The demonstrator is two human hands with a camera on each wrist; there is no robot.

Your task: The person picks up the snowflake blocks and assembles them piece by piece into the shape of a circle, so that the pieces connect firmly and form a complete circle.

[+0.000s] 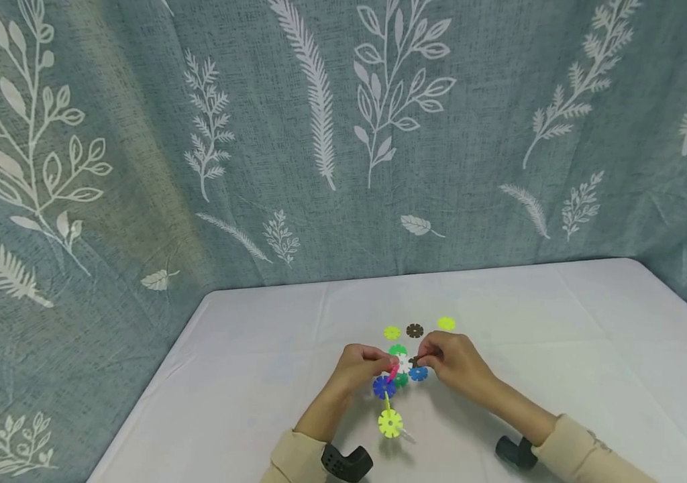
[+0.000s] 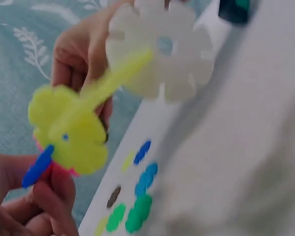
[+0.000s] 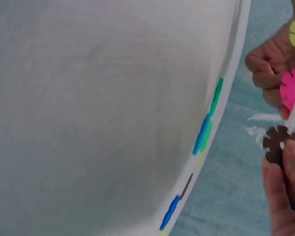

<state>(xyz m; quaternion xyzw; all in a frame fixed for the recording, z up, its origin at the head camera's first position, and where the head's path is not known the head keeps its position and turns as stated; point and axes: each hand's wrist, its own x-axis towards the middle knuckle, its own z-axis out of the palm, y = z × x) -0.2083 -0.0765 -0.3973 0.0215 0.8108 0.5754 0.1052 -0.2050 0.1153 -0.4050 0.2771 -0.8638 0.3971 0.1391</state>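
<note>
My left hand (image 1: 363,365) pinches a pink notched disc (image 3: 292,91) in a chain of slotted plastic discs. A blue disc (image 1: 384,387), yellow discs (image 1: 390,423) and a large-looking white disc (image 2: 187,54) near the left wrist camera belong to this chain. Another white disc (image 1: 404,363) joins the pink one, edge-on in the right wrist view. Between thumb and fingers, my right hand (image 1: 455,361) holds a brown disc (image 3: 275,142) against that white disc's edge. How deep their slots engage, I cannot tell.
Loose discs lie on the white table (image 1: 247,362) beyond and beneath the hands: yellow (image 1: 447,324), brown (image 1: 414,330), green (image 1: 397,349) and blue (image 1: 418,373). A patterned curtain (image 1: 343,134) hangs behind the table. Dark bands (image 1: 346,463) sit on both wrists.
</note>
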